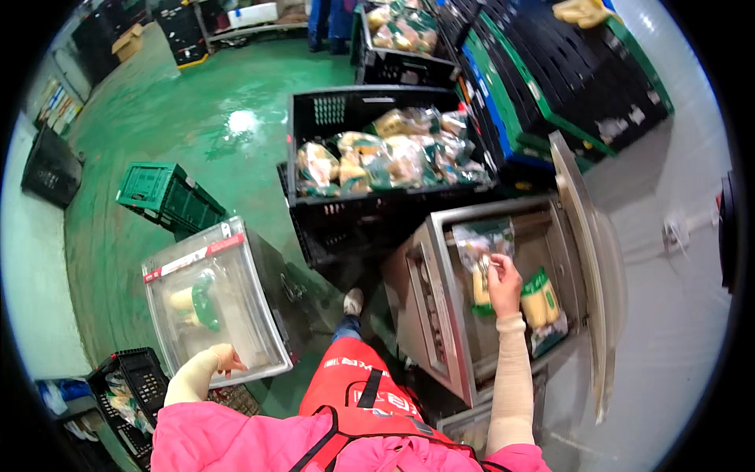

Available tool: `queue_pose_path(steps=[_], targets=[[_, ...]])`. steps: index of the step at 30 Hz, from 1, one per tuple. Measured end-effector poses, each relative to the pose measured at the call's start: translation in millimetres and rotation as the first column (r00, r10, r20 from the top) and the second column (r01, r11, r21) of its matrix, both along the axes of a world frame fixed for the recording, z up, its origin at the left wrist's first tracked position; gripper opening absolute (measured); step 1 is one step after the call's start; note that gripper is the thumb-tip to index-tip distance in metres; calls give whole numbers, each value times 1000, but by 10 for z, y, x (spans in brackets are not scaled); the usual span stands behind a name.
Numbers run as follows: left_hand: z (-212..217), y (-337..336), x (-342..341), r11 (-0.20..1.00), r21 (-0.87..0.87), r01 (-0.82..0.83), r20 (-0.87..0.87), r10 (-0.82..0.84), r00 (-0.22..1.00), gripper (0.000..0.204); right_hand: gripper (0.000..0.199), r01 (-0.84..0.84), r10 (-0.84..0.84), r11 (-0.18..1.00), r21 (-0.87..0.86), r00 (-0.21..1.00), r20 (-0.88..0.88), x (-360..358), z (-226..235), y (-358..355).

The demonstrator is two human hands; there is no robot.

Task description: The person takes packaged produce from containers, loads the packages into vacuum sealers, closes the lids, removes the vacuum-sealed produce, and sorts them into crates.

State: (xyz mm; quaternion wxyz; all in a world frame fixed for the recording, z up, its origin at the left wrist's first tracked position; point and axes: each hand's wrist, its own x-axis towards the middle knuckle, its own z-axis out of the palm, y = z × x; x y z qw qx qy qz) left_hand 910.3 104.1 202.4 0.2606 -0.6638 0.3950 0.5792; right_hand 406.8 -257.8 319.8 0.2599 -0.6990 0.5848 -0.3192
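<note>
Right hand [505,283] pinching clear bag [481,234] inside right machine [456,330] | second bag [539,303] lying right | left hand [226,360] resting at left machine [259,334]'s near edge, grip unclear

The left machine [271,271] holds a bagged pack [206,300] under its lid [236,311]; the right machine [409,291] holds two packs [538,303] side by side. Ahead, between them, sits a filled crate [393,211], with stacked crates [543,90] to its right.
</note>
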Motion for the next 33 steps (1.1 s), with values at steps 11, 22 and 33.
queue_pose_path(steps=[11,22,33], targets=[[-41,91,10,995,40,88,-70,-85,994,33,18,219,-149,969,113,886,-440,7,-583,-1187],[286,-379,-125,998,25,50,19,-51,999,25,17,181,-176,983,10,967,-186,429,-343,-1401],[245,-398,-278,996,7,93,-7,-93,996,24,24,80,-321,834,546,875,362,-657,-599,-1239]])
